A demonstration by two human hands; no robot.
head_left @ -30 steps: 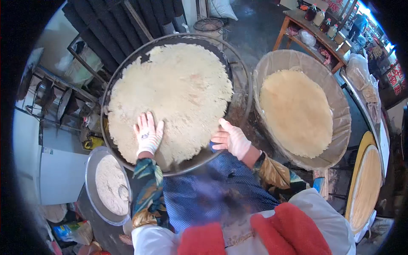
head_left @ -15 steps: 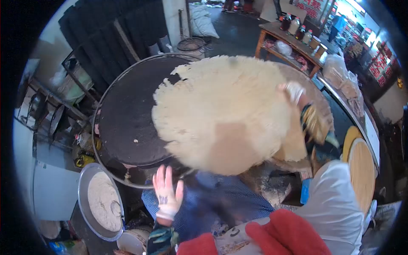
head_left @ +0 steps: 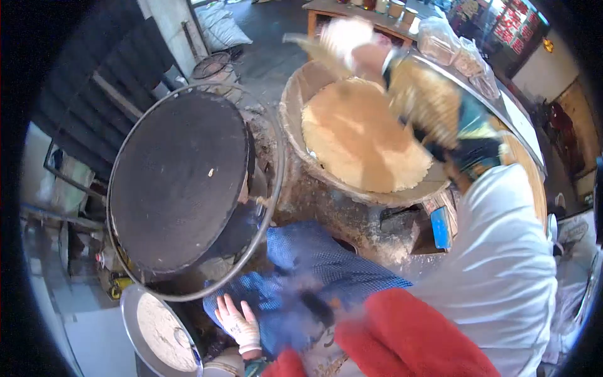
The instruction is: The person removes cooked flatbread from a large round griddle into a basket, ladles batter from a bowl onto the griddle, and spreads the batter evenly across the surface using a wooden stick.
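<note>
My right hand [head_left: 355, 50], in a white glove and smeared by motion, is over the far rim of a round shallow container [head_left: 295, 100]. A flat tan strip [head_left: 323, 58] juts out leftward from it, too blurred to name. Inside the container lies a broad, thin, pale-brown flatbread [head_left: 370, 135], partly shaded by my right arm. My left hand [head_left: 239, 323], in a white fingerless glove, has its fingers spread beside my blue checked apron [head_left: 333, 257] and holds nothing. Left of the container stands a round black griddle [head_left: 176, 182] with a small pale crumb on it.
A metal ring [head_left: 276, 195] surrounds the griddle. At lower left is a metal basin [head_left: 132, 314] of pale batter or flour. Bagged goods [head_left: 440, 41] stand at upper right, near a wooden table [head_left: 311, 22] with jars. A blue box [head_left: 441, 227] sits below the container.
The large flatbread has moved from above the griddle's right side into the container, baring the griddle. My right hand has swung toward the far rim. The view has turned right.
</note>
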